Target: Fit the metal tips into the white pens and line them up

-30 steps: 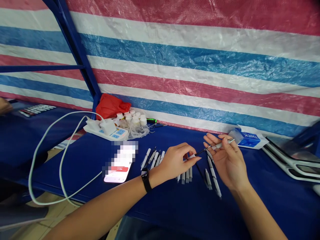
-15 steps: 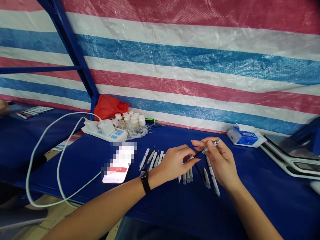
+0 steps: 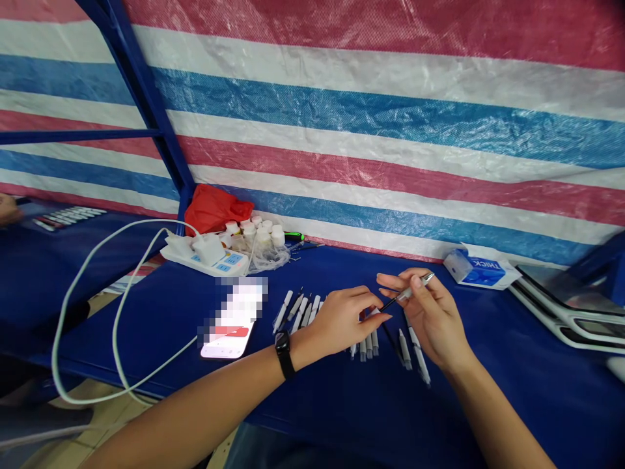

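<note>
Right of the phone [image 3: 225, 344], we see the left hand [image 3: 349, 316] and right hand [image 3: 434, 316] facing each other above the table [image 3: 342, 410]. The left thumb and forefinger pinch a white piece [image 3: 374, 312]; the right thumb presses a silver-tipped barrel [image 3: 406, 294] against the fingers, palm turned up. A dark rod [image 3: 388, 303] spans the gap, and we judge that the opposed grips keep both ends steady and in line. How the rod meets the white piece is hidden by the left fingertips; we cannot tell. Just right of the phone lie white parts [image 3: 282, 313]; farther right, below the left hand, grey parts [image 3: 369, 347] lie side by side, presumably grouped for easy reach. Behind the phone sits a power strip [image 3: 224, 264]; a cable [image 3: 62, 326] reaches the phone's left side, we presume for charging.
</note>
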{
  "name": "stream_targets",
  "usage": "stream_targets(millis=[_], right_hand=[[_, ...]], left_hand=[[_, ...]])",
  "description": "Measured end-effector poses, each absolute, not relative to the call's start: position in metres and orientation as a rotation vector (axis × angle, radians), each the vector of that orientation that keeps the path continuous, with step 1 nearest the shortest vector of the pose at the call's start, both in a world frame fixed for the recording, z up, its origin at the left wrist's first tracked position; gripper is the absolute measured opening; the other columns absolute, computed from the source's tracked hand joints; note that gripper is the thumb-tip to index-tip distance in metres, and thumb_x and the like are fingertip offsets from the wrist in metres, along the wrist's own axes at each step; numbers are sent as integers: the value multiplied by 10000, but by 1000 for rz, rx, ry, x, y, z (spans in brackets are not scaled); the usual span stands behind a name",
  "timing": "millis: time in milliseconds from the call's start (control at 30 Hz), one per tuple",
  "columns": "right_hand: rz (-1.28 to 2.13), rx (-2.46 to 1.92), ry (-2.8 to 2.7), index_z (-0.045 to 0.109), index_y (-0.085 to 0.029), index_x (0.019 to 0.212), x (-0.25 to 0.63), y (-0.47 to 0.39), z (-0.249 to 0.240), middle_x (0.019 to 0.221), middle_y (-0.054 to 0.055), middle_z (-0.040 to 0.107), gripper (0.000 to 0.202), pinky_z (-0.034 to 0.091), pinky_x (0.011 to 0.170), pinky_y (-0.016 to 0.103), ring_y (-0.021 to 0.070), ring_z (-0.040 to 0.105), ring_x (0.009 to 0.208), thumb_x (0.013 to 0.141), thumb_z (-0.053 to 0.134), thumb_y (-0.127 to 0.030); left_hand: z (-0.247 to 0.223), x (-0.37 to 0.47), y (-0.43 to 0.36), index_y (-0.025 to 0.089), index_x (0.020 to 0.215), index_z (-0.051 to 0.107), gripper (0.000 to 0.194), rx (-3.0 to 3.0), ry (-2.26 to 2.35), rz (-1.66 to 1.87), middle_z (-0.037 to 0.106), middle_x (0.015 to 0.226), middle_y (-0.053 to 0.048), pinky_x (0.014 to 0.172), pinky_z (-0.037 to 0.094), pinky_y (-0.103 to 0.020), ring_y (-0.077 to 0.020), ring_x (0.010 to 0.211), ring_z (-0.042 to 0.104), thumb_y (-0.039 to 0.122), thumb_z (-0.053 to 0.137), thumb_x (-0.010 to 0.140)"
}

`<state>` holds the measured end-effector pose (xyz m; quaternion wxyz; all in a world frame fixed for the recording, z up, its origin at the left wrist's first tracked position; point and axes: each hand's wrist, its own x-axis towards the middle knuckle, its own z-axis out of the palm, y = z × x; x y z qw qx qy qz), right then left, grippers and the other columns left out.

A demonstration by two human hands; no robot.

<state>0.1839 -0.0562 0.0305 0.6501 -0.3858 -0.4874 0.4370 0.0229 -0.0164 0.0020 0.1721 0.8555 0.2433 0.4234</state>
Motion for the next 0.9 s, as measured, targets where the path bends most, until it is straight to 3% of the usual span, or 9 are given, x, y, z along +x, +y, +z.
stream_targets(millis=[300, 567, 700, 833, 900], right_hand=[[928, -789, -934, 642, -287, 900, 190, -54, 33, 923, 8, 810, 294, 601, 795, 343, 203, 768, 893, 828, 749, -551], [1080, -853, -1069, 664, -262, 870, 183, -55, 28, 854, 21, 802, 320, 596, 819, 374, 225, 761, 851, 813, 759, -562], [1107, -884, -1152, 672, -255, 846, 184, -55, 25, 943, 38, 805, 304, 591, 786, 366, 238, 756, 889, 839, 736, -553], [1089, -916, -1191, 722, -262, 899, 184, -55, 22, 1137, 56, 777, 312, 570, 893, 378, 258, 698, 1121, 863, 700, -571], [1096, -927, -1219, 747, -269, 956, 184, -54, 21, 1189, 62, 760, 336, 570, 898, 386, 265, 681, 1146, 872, 679, -587]], left_hand=[[3, 23, -17, 169, 859, 690, 122, 2442, 637, 1186, 665, 780, 2, 611, 426, -218, -117, 652, 602, 272, 732, 909], [2, 23, -17, 168, 846, 710, 112, 2447, 651, 1203, 707, 813, -17, 619, 449, -224, -137, 679, 636, 263, 749, 889], [2, 24, -17, 173, 876, 728, 62, 2340, 615, 1267, 724, 848, -16, 634, 473, -212, -126, 677, 640, 231, 748, 886], [3, 25, -16, 175, 879, 745, 62, 2247, 629, 1310, 717, 819, -17, 627, 487, -209, -119, 641, 626, 228, 771, 861], [3, 26, -15, 169, 879, 751, 46, 2212, 614, 1321, 722, 814, -23, 632, 492, -211, -119, 634, 623, 214, 753, 872]])
